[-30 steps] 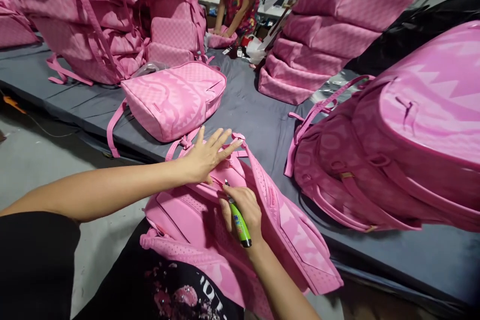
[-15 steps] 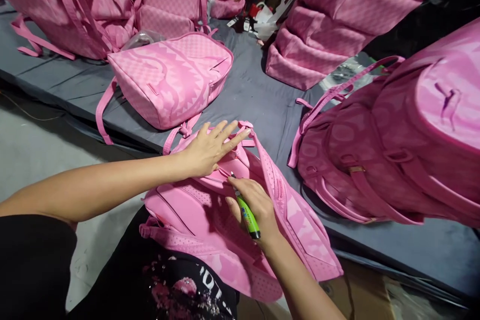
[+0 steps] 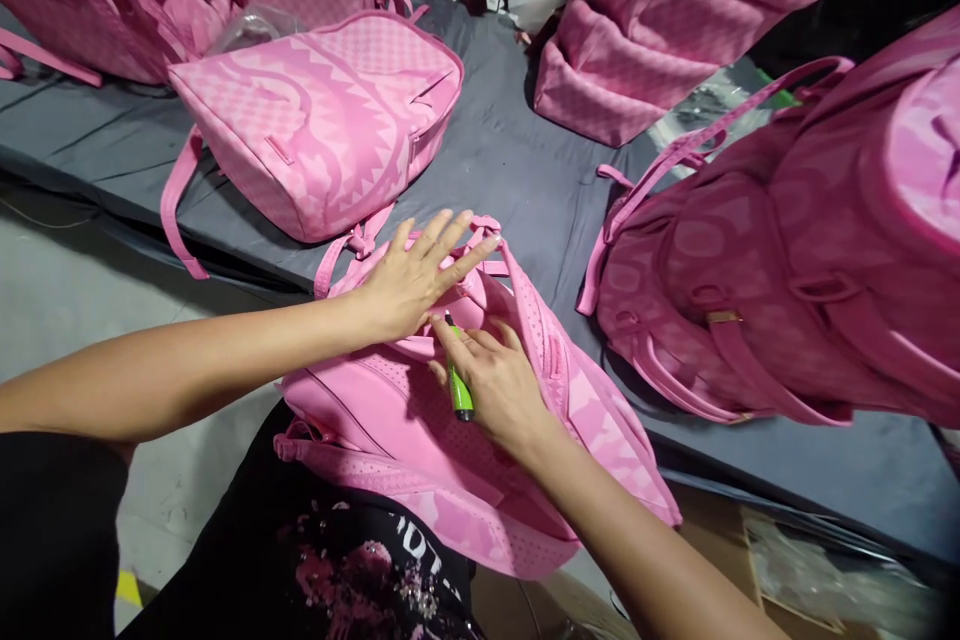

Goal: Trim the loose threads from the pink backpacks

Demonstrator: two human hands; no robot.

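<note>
1. Grey cloth-covered worktable fills the field; the pink mesh-backed fabric backpack that I am working on lies back-panel up at 6 o'clock, half over the table's near edge and against my lap.

2. My left hand lies flat with fingers spread across the top of this backpack, pressing on it near its pink webbing carry loop; it grips nothing.

3. My right hand is curled around a slim green lighter-like tool, whose tip points toward 12 o'clock, just under the left palm. I cannot tell whether a flame is lit.

4. At 11 o'clock lies a pink backpack with a zigzag print; at 3 o'clock a darker pink backpack on its side, its long strap trailing toward 12 o'clock. Stacks of pink quilted bags stand at 1 o'clock.

5. Hazards, as I judge them: the tool's tip sits close to my left fingers, so a small slip could burn or nick them; held too long on one spot, it could scorch the mesh; the overhanging backpack could slide off the edge if the left hand lifts.
</note>
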